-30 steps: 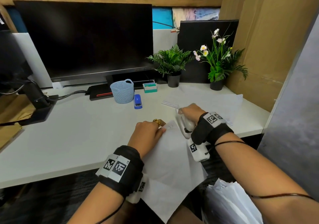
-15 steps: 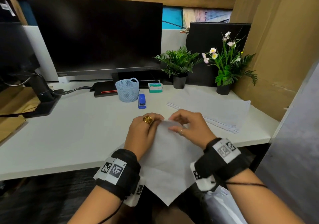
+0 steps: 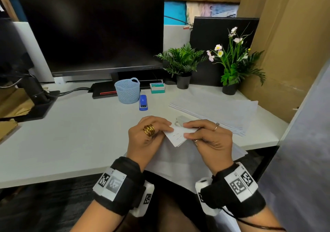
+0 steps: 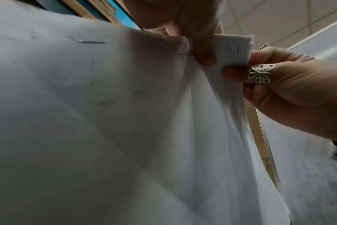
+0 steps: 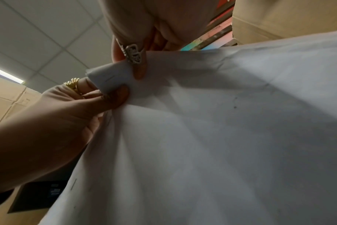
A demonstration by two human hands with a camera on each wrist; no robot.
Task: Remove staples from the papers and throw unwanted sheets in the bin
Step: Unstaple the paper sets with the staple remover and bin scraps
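Both hands hold one corner of a white stapled paper set [image 3: 175, 137] at the desk's front edge; the rest of the sheets hang down over the edge toward my lap. My left hand [image 3: 167, 129], with a gold ring, pinches the corner from the left. My right hand [image 3: 186, 132] pinches it from the right. The corner is folded back, and small staple marks show on it. In the left wrist view a staple [image 4: 91, 41] sits in the sheet and more staples [image 4: 233, 49] are in the folded corner. A grey staple remover [image 3: 180, 120] lies on the desk just behind my fingers.
A flat stack of papers [image 3: 217, 110] lies to the right on the white desk [image 3: 71, 142]. A blue stapler [image 3: 143, 103], light blue basket [image 3: 127, 92], staple box [image 3: 157, 87] and two potted plants [image 3: 182, 65] stand further back. More white sheets [image 3: 226, 221] show below my right wrist.
My right hand came off the white tool it held at the paper's corner and joined the left hand on the corner. The corner is now folded back and lifted.
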